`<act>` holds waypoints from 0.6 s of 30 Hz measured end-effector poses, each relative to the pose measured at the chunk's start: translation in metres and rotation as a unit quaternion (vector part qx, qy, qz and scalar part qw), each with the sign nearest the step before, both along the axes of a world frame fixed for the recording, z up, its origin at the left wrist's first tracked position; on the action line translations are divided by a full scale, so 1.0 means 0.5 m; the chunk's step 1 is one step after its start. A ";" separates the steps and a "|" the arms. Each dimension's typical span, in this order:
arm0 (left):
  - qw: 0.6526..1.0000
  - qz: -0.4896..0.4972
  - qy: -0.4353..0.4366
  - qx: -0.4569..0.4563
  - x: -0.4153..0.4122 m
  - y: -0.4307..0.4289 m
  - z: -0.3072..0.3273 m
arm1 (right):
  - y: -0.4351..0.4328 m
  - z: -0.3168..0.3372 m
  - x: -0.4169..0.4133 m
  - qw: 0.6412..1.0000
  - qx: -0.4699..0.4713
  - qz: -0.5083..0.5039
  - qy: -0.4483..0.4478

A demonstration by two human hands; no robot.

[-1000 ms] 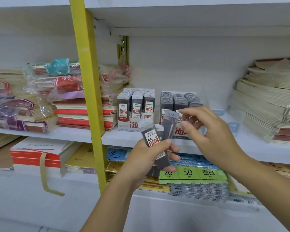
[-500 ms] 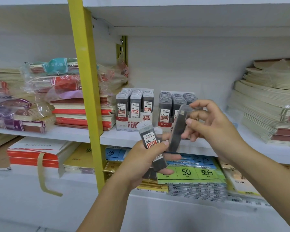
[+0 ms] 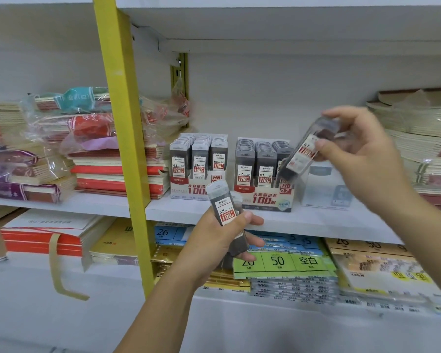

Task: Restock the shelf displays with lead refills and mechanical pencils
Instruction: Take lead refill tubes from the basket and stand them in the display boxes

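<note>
Change vs earlier: right hand [image 3: 362, 159] has swung its lead case [image 3: 306, 151] up and right, off the left hand's bundle and over the right-hand display box [image 3: 266, 200]; half a second ago that case sat between the two hands.
Left hand change: left hand [image 3: 214, 248] barely moved, same hold on its lead cases [image 3: 225, 217].
Right fingers: closed around the top end of the lead case, thumb on the front face; case is tilted, lower end pointing down-left, at the rightmost row of the right-hand display box. Touching that row or not: cannot tell, motion blur.
Left fingers: wrapped around the lead cases, thumb across the front one. A second case shows behind it; total count unclear.
Case look: slim dark body, clear cap, white-and-red label. Left hand's front case reads 0.5 HB, 100.
Left display box [image 3: 189, 191]: three rows of upright 0.5 cases.
Right-hand display box contents: three rows of upright cases marked 0.7 HB, front panel reads 100.
Location: both boxes stand side by side on the white shelf [image 3: 316, 220], right of the yellow post [image 3: 122, 149].
Neighbours: clear box [image 3: 326, 189] just right of the boxes, notebook stacks [image 3: 117, 174] to the left.
</note>
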State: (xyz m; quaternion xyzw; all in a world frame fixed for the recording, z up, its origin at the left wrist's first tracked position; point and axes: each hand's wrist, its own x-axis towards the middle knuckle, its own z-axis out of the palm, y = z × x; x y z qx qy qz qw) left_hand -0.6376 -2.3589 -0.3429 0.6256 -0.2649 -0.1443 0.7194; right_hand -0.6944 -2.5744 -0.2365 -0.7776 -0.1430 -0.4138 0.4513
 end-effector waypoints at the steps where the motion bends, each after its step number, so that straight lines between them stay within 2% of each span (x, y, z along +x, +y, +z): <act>1: 1.000 0.002 0.013 -0.009 0.001 -0.001 -0.002 | -0.009 0.010 0.004 1.000 -0.018 -0.005 -0.015; 4: 0.999 0.017 0.028 -0.020 0.008 -0.004 -0.009 | -0.028 0.015 0.032 0.999 -0.048 -0.017 -0.005; 8: 1.000 0.020 0.005 -0.001 0.009 -0.003 -0.013 | -0.038 -0.011 0.067 0.989 -0.122 -0.079 0.032; 13: 0.999 0.004 -0.020 0.034 0.007 -0.001 -0.016 | -0.040 -0.042 0.094 0.944 -0.260 -0.190 0.066; 18: 0.998 0.001 -0.022 0.056 0.005 0.002 -0.012 | -0.032 -0.054 0.096 0.920 -0.283 -0.253 0.098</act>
